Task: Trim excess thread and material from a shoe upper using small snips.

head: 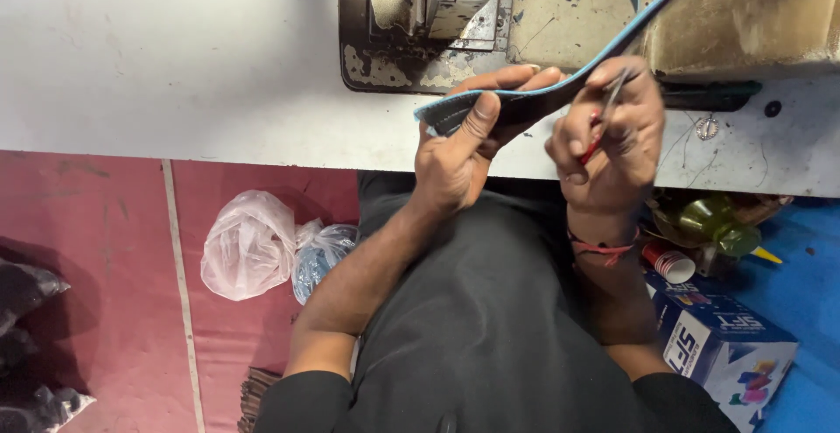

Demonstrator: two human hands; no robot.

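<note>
Left hand (455, 157) is up at the table edge, closed on the near end of a long dark strap with a blue edge (534, 101): thumb pressed flat on its upper face, fingers wrapped underneath with their tips showing beyond the far side. Firm pinch, no gap. From that grip the strap runs up and away to the right, rising across the worn bed of the sewing machine (560, 31) and out of the top of the view.

Right hand (608, 131) sits just beside the left, touching the strap a little further along. Its fingers are curled in tight around a small pair of snips with a red handle (602, 122), the thin metal tips pointing up at the strap's lower edge. Whether the blades are parted or together, cannot tell; it's blurred. A red thread band circles that wrist.

Both hands hover over the front edge of the white table (175, 66), with the machine's needle area straight beyond the left fingertips.
</note>
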